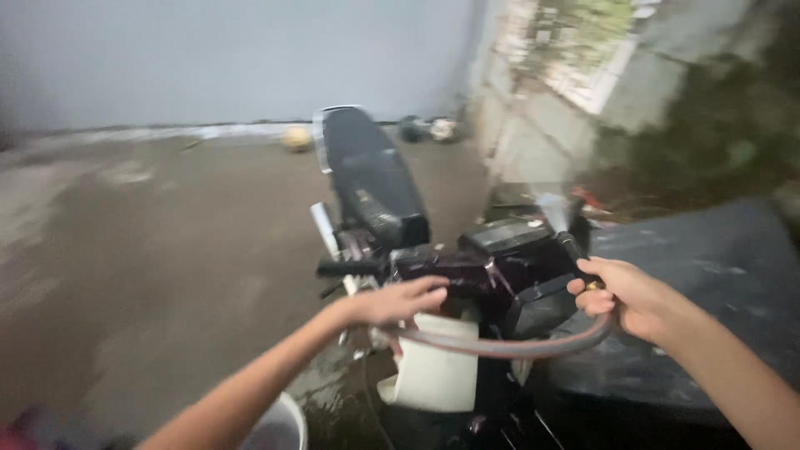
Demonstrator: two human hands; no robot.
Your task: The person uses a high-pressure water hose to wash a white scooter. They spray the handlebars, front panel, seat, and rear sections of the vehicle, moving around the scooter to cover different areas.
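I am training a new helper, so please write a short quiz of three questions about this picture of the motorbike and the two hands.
1. True or false: the right hand grips a hose.
2. What does the left hand rest on: A) the seat, B) the dark handlebar area, C) the white bucket rim?
3. Which colour is the front panel below the handlebar?

Key:
1. True; the hose curves under the handlebar.
2. B.
3. White.
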